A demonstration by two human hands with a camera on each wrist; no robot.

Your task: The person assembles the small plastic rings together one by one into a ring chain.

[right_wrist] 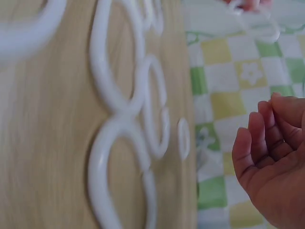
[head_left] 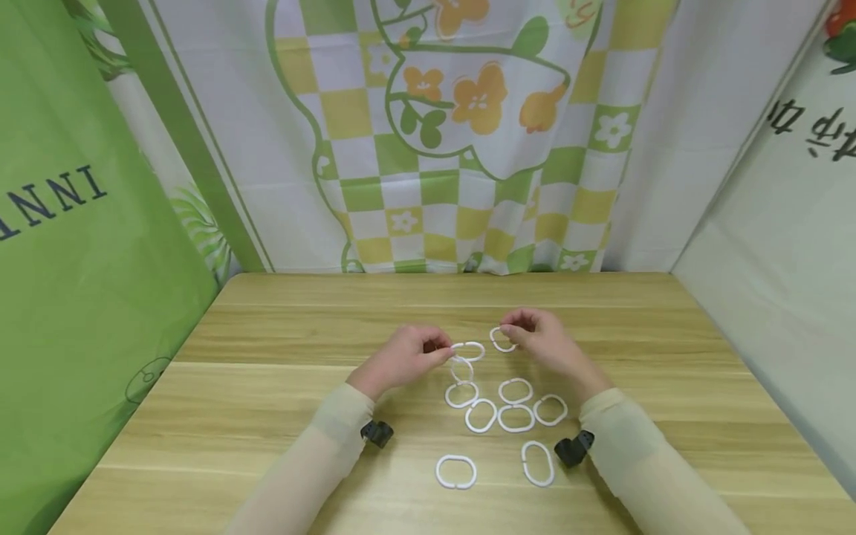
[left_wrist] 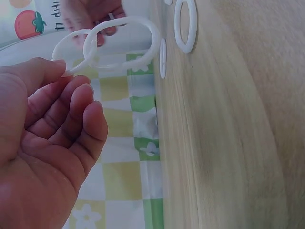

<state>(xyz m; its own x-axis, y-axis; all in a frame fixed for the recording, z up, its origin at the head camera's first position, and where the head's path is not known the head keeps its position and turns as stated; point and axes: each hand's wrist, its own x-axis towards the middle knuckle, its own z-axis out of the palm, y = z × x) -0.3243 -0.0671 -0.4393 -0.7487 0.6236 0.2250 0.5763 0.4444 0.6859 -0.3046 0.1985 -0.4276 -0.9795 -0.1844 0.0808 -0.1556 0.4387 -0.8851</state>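
White plastic-looking oval link [head_left: 484, 351]: pinched in left hand [head_left: 404, 360], thumb against fingertips, held up off the pale wood-grain table [head_left: 234, 401]. Second white oval link [left_wrist: 155, 43] is hooked through it and hangs below; left wrist view shows the pair clearly. Third white oval link [head_left: 446, 394] sits just under that; can't tell if it's hooked on.

Clock ref: head view, 12 = far table edge, hub = white oval link flat in mid-cluster [head_left: 516, 432]. Left hand at 10, pinched link at 11.

Right hand [head_left: 545, 342] at 1: fingers loosely bent, thumb by forefinger, grip empty per right wrist view. Nearest to it is a small-looking white oval link [head_left: 491, 339] at 12, on the table, partly covered by the fingertips in head view.

Touching the hub: white split-sided link [head_left: 515, 380] at 12, slanted white link [head_left: 565, 409] near 3, tilted white oval link [head_left: 467, 416] at 9. Can't tell whether these interlock or only touch. Two loose ones, well apart: wide white oval link [head_left: 438, 472] at 8, upright-lying white oval link [head_left: 552, 464] at 5.

Cream sleeves [head_left: 642, 446] on both arms, black wrist camera [head_left: 574, 449] on each. Green-yellow checked curtain [head_left: 441, 193] behind, at 12.
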